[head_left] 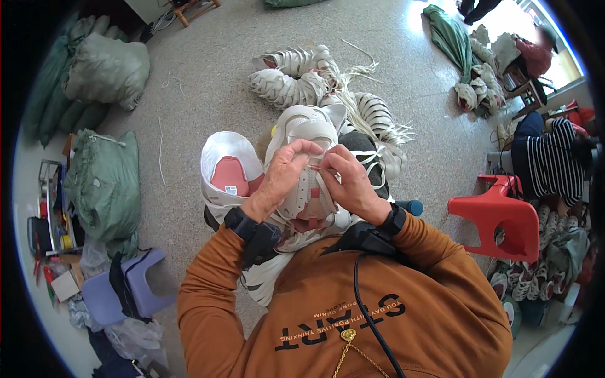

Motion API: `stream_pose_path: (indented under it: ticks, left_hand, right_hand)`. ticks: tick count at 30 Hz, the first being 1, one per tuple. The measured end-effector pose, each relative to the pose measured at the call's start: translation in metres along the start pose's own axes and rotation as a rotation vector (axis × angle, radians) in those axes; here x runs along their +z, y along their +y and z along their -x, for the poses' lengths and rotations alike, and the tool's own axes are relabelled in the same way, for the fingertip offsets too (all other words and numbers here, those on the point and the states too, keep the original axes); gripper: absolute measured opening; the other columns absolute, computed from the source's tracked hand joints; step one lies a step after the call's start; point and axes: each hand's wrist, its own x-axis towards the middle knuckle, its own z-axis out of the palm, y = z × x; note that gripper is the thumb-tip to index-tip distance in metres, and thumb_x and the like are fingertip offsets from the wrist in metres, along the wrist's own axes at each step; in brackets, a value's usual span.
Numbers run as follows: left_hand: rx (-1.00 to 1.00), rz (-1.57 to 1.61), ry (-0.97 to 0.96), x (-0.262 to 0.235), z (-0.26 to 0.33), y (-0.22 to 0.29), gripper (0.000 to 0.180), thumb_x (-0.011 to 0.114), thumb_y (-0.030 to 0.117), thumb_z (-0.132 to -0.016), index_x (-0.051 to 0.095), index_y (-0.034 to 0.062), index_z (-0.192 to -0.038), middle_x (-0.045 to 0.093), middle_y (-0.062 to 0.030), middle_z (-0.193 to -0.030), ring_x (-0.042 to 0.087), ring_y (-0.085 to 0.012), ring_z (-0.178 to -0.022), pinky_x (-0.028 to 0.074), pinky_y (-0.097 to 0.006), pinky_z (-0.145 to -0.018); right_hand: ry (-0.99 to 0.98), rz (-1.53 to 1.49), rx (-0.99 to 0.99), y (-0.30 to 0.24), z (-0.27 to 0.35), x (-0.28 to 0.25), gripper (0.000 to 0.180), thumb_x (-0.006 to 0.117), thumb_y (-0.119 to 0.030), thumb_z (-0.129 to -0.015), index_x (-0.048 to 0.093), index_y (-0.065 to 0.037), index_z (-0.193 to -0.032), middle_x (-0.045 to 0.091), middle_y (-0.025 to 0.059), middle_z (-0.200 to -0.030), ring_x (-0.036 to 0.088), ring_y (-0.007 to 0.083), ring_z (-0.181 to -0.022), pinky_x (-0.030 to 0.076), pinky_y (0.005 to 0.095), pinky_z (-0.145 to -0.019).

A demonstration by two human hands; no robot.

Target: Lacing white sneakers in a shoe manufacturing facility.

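Observation:
A white sneaker upper [300,200] with a row of eyelets and pink lining lies in front of my body, its far end pointing away from me. My left hand [287,173] is closed on its left edge, thumb and fingers bent over the eyelet area. Opposite it, my right hand [350,181] pinches a white shoelace [378,153] at the eyelets; loops of lace hang out to the right. The fingertips of both hands nearly meet, and they partly hide the lace. Left of the upper sits a white shoe piece [217,146] with a pink insole.
Bundles of white uppers [290,88] with loose laces lie on the floor ahead. Green sacks [104,183] and a purple stool [120,296] stand at left. To the right are a red stool [495,217], rows of shoes [535,280] and a person in a striped top [554,157].

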Motion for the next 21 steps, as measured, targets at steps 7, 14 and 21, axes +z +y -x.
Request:
stream_pose_path:
  ticks: [7, 14, 21]
  left_hand:
    - [0.022, 0.036, -0.013, -0.002, 0.000, -0.001, 0.027, 0.045, 0.008, -0.095, 0.065, 0.0018, -0.113, 0.064, -0.0019, -0.103, 0.056, -0.0077, -0.094, 0.047, -0.024, -0.087]
    - [0.070, -0.074, 0.046, -0.006, 0.007, 0.008, 0.024, 0.049, 0.010, -0.094, 0.064, 0.0022, -0.110, 0.063, -0.0018, -0.102, 0.056, -0.0107, -0.092, 0.046, -0.026, -0.085]
    - [0.664, -0.784, 0.429, 0.012, 0.050, -0.023, 0.026, 0.070, 0.006, -0.077, 0.062, 0.0040, -0.102, 0.056, -0.0137, -0.110, 0.051, -0.0360, -0.107, 0.042, -0.044, -0.096]
  right_hand:
    - [-0.083, 0.220, -0.224, -0.018, -0.011, -0.013, 0.016, 0.068, -0.004, -0.087, 0.059, -0.003, -0.101, 0.057, 0.0132, -0.096, 0.061, 0.0318, -0.081, 0.050, 0.0398, -0.070]
    - [-0.159, 0.448, -0.354, -0.028, -0.032, -0.006, 0.013, 0.062, -0.007, -0.086, 0.055, -0.003, -0.097, 0.055, 0.0134, -0.090, 0.059, 0.0349, -0.079, 0.048, 0.0439, -0.070]
    - [-0.170, 0.431, -0.308, -0.019, -0.046, 0.010, 0.011, 0.061, -0.006, -0.082, 0.054, -0.002, -0.090, 0.055, 0.0152, -0.086, 0.058, 0.0370, -0.078, 0.047, 0.0459, -0.070]
